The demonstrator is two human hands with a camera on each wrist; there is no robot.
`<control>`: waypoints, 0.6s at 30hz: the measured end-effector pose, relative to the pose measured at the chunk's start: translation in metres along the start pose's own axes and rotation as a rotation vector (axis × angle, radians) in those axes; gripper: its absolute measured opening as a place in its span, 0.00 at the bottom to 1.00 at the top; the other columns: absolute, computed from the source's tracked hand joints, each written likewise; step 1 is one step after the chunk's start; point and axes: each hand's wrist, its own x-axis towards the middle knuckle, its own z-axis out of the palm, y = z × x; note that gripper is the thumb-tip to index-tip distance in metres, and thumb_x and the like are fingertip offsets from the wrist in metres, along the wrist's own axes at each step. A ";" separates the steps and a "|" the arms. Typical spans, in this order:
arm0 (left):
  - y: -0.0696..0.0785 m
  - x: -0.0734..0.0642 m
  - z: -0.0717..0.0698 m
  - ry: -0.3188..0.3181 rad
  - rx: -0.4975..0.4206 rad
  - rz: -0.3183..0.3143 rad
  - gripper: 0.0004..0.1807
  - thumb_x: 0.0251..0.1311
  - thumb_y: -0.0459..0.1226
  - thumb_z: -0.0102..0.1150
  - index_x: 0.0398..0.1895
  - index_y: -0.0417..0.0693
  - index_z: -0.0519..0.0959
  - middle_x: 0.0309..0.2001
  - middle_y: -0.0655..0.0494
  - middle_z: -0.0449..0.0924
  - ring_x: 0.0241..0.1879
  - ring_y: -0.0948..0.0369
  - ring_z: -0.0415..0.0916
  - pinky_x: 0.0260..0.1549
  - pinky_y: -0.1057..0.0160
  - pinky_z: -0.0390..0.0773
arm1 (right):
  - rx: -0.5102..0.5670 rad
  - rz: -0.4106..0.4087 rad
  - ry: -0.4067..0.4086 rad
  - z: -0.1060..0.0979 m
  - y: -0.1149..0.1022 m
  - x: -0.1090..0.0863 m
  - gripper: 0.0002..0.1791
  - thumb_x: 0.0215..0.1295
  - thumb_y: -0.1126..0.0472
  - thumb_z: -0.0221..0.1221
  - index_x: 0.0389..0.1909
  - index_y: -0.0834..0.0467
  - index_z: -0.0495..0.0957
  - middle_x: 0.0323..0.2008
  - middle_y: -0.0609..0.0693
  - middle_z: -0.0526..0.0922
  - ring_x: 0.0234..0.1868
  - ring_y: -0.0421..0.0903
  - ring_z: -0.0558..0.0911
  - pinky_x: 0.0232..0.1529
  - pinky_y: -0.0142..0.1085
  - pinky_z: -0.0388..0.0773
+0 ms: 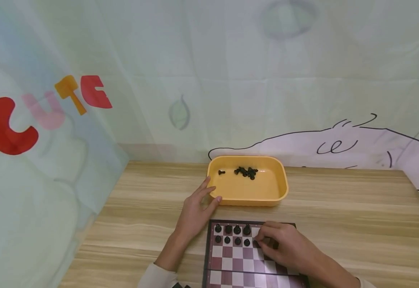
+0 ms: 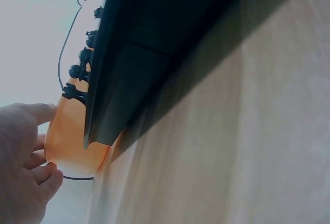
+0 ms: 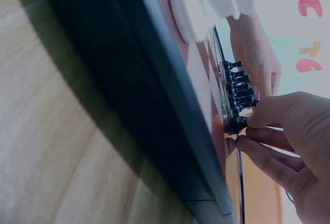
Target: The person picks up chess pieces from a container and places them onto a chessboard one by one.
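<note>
A chessboard (image 1: 237,253) lies on the table with black chess pieces standing in two rows at its far left. My right hand (image 1: 285,244) is over the board's far right part. Between thumb and fingers it pinches a black chess pawn (image 3: 238,124) at the board surface, at the end of the front row; the fingers partly hide it. My left hand (image 1: 193,210) holds the near left corner of a yellow plastic tray (image 1: 249,202), thumb at the front and fingers at the left rim. Inside the tray lie several loose black chess pieces (image 1: 246,172).
White chess pieces (image 3: 193,15) stand at the board's near side in the right wrist view. The wooden table (image 1: 353,208) extends to both sides. A printed cloth (image 1: 231,100) hangs behind the tray and along the left.
</note>
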 end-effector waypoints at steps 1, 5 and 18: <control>0.000 0.000 0.000 0.001 0.001 0.004 0.26 0.72 0.50 0.67 0.65 0.44 0.82 0.81 0.55 0.64 0.79 0.51 0.65 0.79 0.48 0.66 | 0.005 0.006 -0.005 -0.001 0.000 0.000 0.11 0.63 0.69 0.72 0.37 0.48 0.85 0.38 0.39 0.88 0.35 0.25 0.80 0.33 0.22 0.84; -0.001 0.001 0.000 0.003 0.003 0.009 0.26 0.73 0.50 0.66 0.65 0.44 0.82 0.81 0.54 0.64 0.79 0.51 0.65 0.78 0.47 0.66 | 0.025 0.028 -0.038 -0.004 0.000 0.002 0.11 0.64 0.69 0.71 0.38 0.48 0.86 0.38 0.39 0.89 0.36 0.26 0.81 0.33 0.23 0.85; 0.000 0.001 0.002 0.004 -0.002 0.016 0.26 0.72 0.49 0.67 0.65 0.43 0.82 0.81 0.54 0.64 0.79 0.51 0.65 0.78 0.48 0.66 | 0.043 0.091 -0.089 -0.009 -0.004 0.007 0.10 0.63 0.69 0.72 0.36 0.49 0.87 0.38 0.39 0.89 0.37 0.27 0.81 0.34 0.24 0.86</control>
